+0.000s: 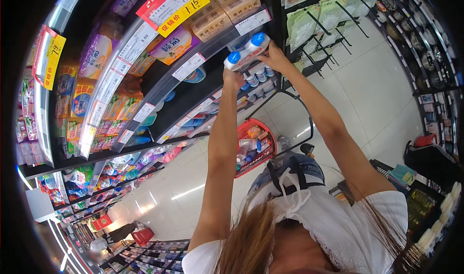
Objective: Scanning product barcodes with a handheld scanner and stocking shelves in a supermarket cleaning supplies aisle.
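Note:
Both my arms reach up to a store shelf. Between my hands is a pack of two white bottles with blue caps, tilted, at the shelf's edge. My left hand grips its lower left end from below. At the right end, my right hand holds it with thumb and fingers. Below my hands, a red shopping basket with a long black handle holds bottles and packets. White containers with blue labels stand on a lower shelf just behind my hands.
Shelves of boxed and wrapped soap with price tags rise on the left. Black display hooks jut out at the upper right. Shelving curves along the right side, with a dark bag below. Another person is far off, lower left.

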